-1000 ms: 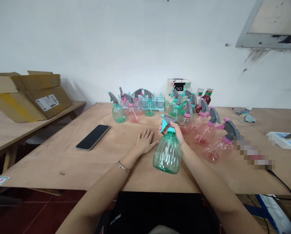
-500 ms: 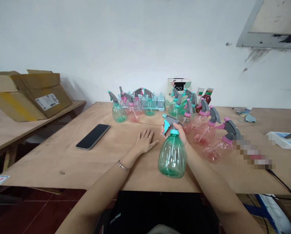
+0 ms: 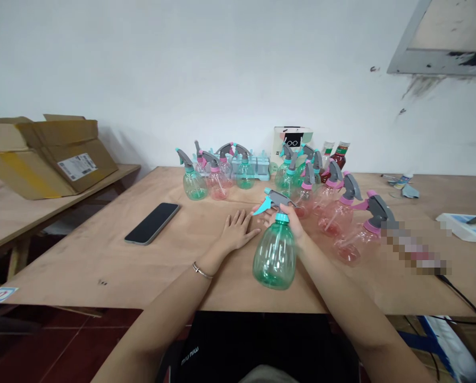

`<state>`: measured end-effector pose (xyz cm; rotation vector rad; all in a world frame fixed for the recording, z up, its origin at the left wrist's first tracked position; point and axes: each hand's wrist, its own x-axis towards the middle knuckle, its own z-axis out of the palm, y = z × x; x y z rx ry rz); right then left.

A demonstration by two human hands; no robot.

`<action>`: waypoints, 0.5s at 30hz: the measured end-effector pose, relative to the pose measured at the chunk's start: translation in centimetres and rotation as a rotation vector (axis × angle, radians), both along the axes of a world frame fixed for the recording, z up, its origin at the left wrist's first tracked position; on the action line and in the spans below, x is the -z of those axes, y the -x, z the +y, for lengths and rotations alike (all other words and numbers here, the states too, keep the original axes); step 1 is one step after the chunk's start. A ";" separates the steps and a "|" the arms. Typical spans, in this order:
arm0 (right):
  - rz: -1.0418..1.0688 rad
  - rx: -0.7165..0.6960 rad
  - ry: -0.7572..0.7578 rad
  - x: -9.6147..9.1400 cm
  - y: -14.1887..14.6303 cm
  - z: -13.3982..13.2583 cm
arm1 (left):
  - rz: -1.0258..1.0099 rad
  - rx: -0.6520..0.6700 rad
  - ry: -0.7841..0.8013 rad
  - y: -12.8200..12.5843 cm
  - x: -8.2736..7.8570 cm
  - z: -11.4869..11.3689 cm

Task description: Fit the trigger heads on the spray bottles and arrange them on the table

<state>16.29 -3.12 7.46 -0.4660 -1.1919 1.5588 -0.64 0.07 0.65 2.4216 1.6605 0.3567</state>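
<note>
My right hand (image 3: pixel 292 222) holds a clear green spray bottle (image 3: pixel 275 258) by its neck, just under the grey head with its turquoise trigger. The bottle leans slightly, and its trigger points left, out away from the head. Palm down with the fingers spread, my left hand (image 3: pixel 236 232) lies flat on the brown table (image 3: pixel 174 276). A black phone (image 3: pixel 152 223) rests to the left of that hand. Several pink spray bottles (image 3: pixel 335 217) stand just right of my right hand, with green spray bottles (image 3: pixel 289 183) behind them.
Another group of spray bottles (image 3: pixel 195 184) stands at the back left, beside a light blue plastic rack (image 3: pixel 262 167). Behind are a printed box (image 3: pixel 278 139) and sauce bottles (image 3: pixel 339 155). A cardboard box (image 3: pixel 58 154) sits on the left table. A white tray (image 3: pixel 467 230) is far right.
The spray bottle in my right hand has shifted slightly left and tilted. Its trigger now stands further out, and the fingers behind it have loosened. My left hand stays in place.
</note>
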 end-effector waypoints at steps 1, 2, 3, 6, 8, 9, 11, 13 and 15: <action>-0.005 0.003 0.005 0.0 0.2 0.1 | -0.012 0.001 -0.009 0.0 0.0 0.0; -0.010 0.011 0.009 0.0 0.2 0.1 | -0.022 -0.001 -0.020 0.0 0.1 0.0; -0.011 0.025 0.011 0.0 0.3 0.1 | -0.028 -0.004 -0.028 0.0 0.1 0.0; -0.020 0.037 0.004 0.1 0.0 -0.1 | -0.025 -0.014 -0.020 -0.1 0.2 0.1; -0.039 0.014 0.007 0.2 -0.2 -0.2 | -0.011 -0.016 -0.007 -0.1 0.2 0.1; -0.045 -0.005 0.013 0.3 -0.2 -0.2 | -0.006 -0.015 -0.005 -0.1 0.2 0.1; -0.043 -0.044 0.020 0.6 -0.1 0.0 | -0.007 -0.011 -0.016 0.0 0.3 0.1; -0.037 -0.065 0.018 0.8 0.2 0.3 | -0.020 -0.001 -0.029 0.0 0.3 0.2; -0.041 -0.058 0.011 0.8 0.3 0.4 | -0.029 0.012 -0.031 0.0 0.3 0.2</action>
